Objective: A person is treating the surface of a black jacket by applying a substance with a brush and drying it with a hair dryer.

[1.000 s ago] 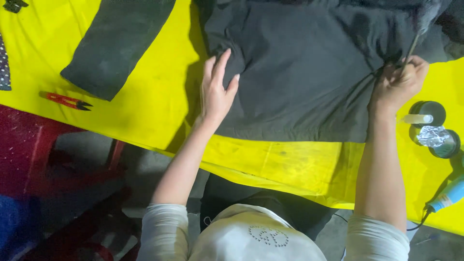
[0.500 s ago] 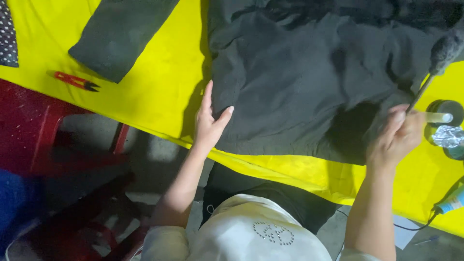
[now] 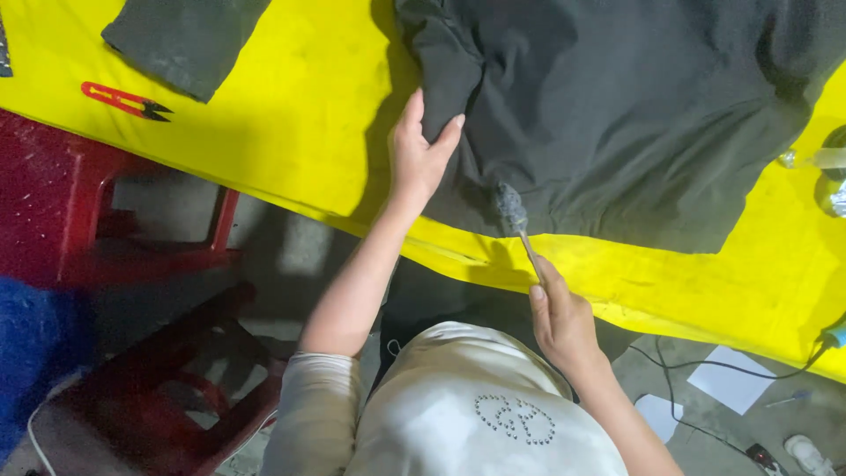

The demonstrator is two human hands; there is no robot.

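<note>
A dark grey garment (image 3: 617, 115) lies spread on a yellow-covered table (image 3: 291, 132). My left hand (image 3: 421, 154) rests flat on the garment's near left corner, fingers apart, pressing the fabric. My right hand (image 3: 561, 319) is closed on the thin handle of a small brush (image 3: 513, 216). The brush's fuzzy grey head touches the garment's lower hem just right of my left hand. A separate dark sleeve piece (image 3: 189, 40) lies on the table at upper left.
Red thread snips (image 3: 123, 100) lie on the yellow cover at left. A red stool (image 3: 115, 256) stands below the table edge. Small containers (image 3: 828, 176) sit at the right edge. A cable (image 3: 705, 414) and white papers (image 3: 731, 379) lie on the floor.
My right hand has swung with the brush from the garment's right side down to its near hem. My left hand stayed on the fabric's left corner.
</note>
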